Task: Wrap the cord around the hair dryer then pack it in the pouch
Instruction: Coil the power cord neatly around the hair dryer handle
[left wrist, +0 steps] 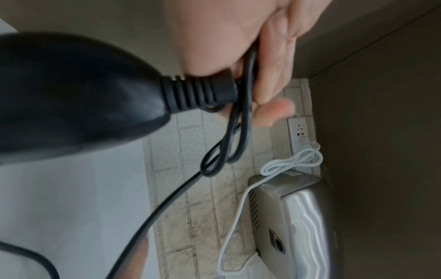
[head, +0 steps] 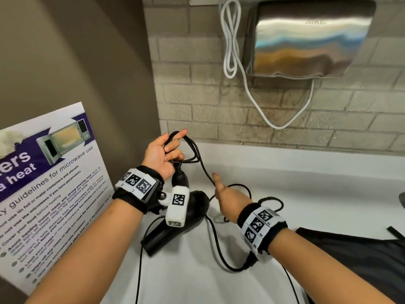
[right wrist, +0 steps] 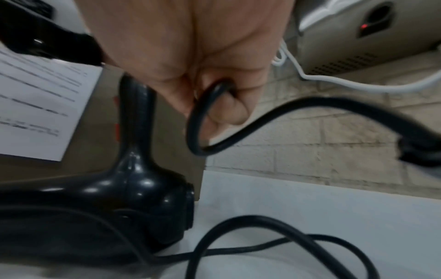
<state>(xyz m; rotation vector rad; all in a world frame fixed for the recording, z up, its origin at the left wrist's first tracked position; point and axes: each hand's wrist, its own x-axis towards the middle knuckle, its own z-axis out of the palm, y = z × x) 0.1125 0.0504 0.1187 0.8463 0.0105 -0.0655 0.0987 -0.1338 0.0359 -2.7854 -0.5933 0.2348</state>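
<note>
The black hair dryer (head: 192, 210) lies on the white counter (head: 317, 185), its handle end raised toward my left hand (head: 166, 150). That hand grips a few loops of the black cord (head: 192, 148) just above the strain relief (left wrist: 198, 92), index finger stretched out. From the loops the cord runs down to my right hand (head: 225, 196), whose curled fingers (right wrist: 229, 107) hold it. More slack cord (right wrist: 274, 243) lies coiled on the counter beside the dryer body (right wrist: 133, 190). The black pouch (head: 355, 257) lies flat at the lower right, under my right forearm.
A steel hand dryer (head: 306, 40) hangs on the brick wall, with a white cable (head: 230, 42) looping below it from a wall outlet (left wrist: 301, 132). A microwave-guidelines poster (head: 50, 185) leans against the brown left wall. A dark object (head: 402, 200) shows at the right edge.
</note>
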